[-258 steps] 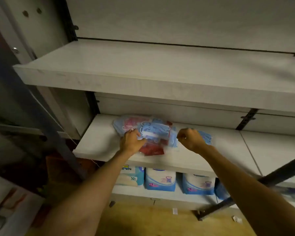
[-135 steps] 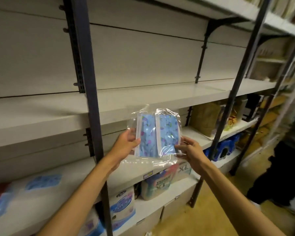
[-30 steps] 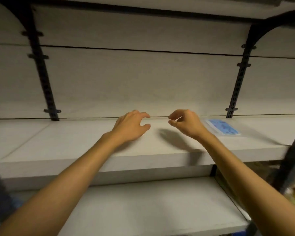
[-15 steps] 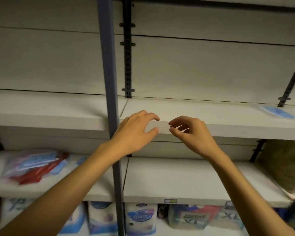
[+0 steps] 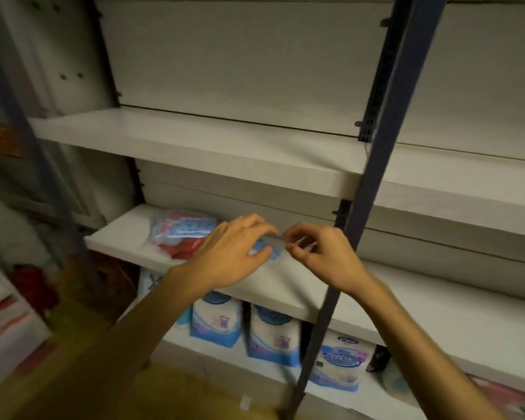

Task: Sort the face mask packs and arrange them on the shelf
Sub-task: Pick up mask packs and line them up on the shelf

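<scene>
Head view: left hand and right hand raised before middle shelf, fingers loosely curled, nothing visibly gripped. Pile of face mask packs lying on that shelf, left end, partly hidden behind left hand. Blurred.

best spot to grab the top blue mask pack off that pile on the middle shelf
Probably pinch the near edge of the clear-wrapped blue face mask pack, coming from the front: it lies flat atop the red packs on the white middle shelf, with both hands hovering just right of it.
</scene>
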Demonstrator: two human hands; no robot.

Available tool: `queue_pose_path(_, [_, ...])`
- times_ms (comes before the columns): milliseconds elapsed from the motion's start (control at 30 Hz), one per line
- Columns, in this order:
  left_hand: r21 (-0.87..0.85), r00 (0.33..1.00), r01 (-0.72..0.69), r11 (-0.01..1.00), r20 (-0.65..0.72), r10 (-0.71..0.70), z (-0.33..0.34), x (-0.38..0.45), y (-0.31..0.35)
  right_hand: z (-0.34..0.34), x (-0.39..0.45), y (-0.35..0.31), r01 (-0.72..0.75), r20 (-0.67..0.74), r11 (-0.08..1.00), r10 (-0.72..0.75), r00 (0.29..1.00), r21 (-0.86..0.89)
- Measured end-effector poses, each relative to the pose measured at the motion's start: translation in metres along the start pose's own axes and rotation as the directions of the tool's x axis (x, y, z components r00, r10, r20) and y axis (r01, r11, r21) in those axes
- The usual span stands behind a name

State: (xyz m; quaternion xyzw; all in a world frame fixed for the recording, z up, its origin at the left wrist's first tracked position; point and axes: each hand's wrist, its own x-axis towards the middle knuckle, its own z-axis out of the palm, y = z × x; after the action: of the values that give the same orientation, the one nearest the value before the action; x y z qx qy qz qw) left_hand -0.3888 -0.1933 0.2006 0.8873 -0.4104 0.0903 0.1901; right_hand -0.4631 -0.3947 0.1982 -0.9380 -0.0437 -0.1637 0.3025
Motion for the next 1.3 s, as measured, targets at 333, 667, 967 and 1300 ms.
queue_pose_path(333, [0.084,0.973,0.178,0.98,0.135,-0.189,-0.008,-0.012,-0.187,0.136,0.113,-0.033,-0.029,0.055,0.989,0.037,0.998,-0.145])
queue_pose_path(667, [0.032,0.949,0.274,0.961,0.155,-0.275,0.014,0.014,-0.334,0.224,0.191,-0.027,-0.202,0.074,0.957,0.222,0.972,-0.207])
queue_pose_path(967, [0.116,0.941,0.264,0.958,0.189,-0.282,0.064,0.071,-0.424,0.29,0.252,-0.013,-0.311,0.106,0.891,0.362,0.926,-0.33])
queue_pose_path(1300, [0.188,0.889,0.283,0.941,0.317,-0.33,0.14,0.128,-0.497,0.352,0.269,0.014,-0.456,0.158,0.834,0.518,0.84,-0.312])
